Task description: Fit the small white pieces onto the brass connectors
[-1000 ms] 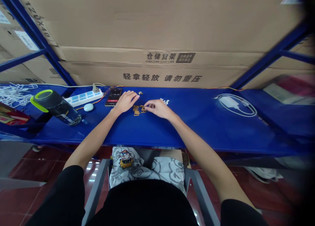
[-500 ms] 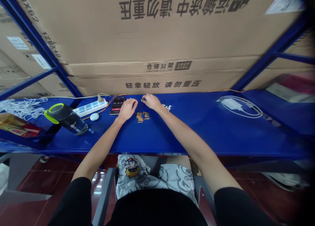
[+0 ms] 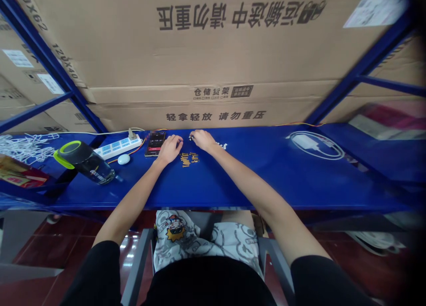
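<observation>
Left hand: the left hand (image 3: 169, 149) rests on the tabletop (image 3: 266, 178) with its fingers loosely curved and slightly spread. It has hold of nothing that shows. Its fingertips point toward the small wooden pieces and it lies just beside the phone.

Right hand: the right hand (image 3: 203, 139) is bunched, with its fingertips drawn together at the far side of the tabletop, on or right next to a small piece (image 3: 192, 138). The fingers partly hide that piece, so I cannot tell whether they grip it.

Wooden pieces: the small wooden pieces (image 3: 188, 160) lie flat in a loose cluster on the blue tabletop, just in front of and between the hands, touching neither.

Near the hands: white bits (image 3: 221, 145) sit just to the right of the right hand. The phone (image 3: 155, 143) lies to the left of the left hand, its screen lit.

Further left: a power strip (image 3: 117, 148), a white oval object (image 3: 124, 160), a bottle (image 3: 87, 163) lying on its side with a green-rimmed top, and a bundle of white ties (image 3: 25, 148).

Further right: a printed charger image (image 3: 314, 145) on the tabletop.

Behind: cardboard boxes (image 3: 206, 61) stacked between blue shelf uprights (image 3: 43, 61).
</observation>
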`<state>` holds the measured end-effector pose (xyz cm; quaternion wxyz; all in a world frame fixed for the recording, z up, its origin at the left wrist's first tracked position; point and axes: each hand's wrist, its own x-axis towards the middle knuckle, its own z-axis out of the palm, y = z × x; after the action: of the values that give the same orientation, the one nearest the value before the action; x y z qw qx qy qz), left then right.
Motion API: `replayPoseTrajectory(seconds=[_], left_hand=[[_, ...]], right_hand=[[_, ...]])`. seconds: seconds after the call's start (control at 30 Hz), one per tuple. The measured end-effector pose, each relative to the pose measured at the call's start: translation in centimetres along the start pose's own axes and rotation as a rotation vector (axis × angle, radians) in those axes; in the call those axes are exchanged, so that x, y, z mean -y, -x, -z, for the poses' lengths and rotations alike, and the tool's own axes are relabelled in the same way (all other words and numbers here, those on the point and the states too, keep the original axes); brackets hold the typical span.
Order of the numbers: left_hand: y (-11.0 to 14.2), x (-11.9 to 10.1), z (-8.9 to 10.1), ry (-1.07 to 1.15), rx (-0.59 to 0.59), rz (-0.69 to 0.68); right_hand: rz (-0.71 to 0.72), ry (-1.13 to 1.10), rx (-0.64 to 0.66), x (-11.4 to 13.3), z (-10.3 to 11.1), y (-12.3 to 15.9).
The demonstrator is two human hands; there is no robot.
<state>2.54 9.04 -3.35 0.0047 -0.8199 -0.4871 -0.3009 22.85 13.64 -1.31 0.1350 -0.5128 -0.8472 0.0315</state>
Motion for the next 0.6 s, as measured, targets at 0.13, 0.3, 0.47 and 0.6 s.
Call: replayPoseTrajectory(seconds=[0.13,0.3,0.47,0.6], left_hand=[[0.0,0.1,0.0,0.001,0.011,0.001],[-0.1,-0.1,0.1,0.012,0.027,0.007],[-0.1,-0.1,0.1,0.015,0.035,0.007],[0.0,-0.1,0.1,0.012,0.037,0.004]], right_hand=[[-0.020,-0.042,0.014,-0.5,0.0,-1.2],[0.030,-0.090,0.050,-1.1,0.1,-1.7],[0.087,-0.090,0.075,-0.9,0.5,-1.8],[0.116,-0.053,0.046,-0.5,0.7,-1.4]])
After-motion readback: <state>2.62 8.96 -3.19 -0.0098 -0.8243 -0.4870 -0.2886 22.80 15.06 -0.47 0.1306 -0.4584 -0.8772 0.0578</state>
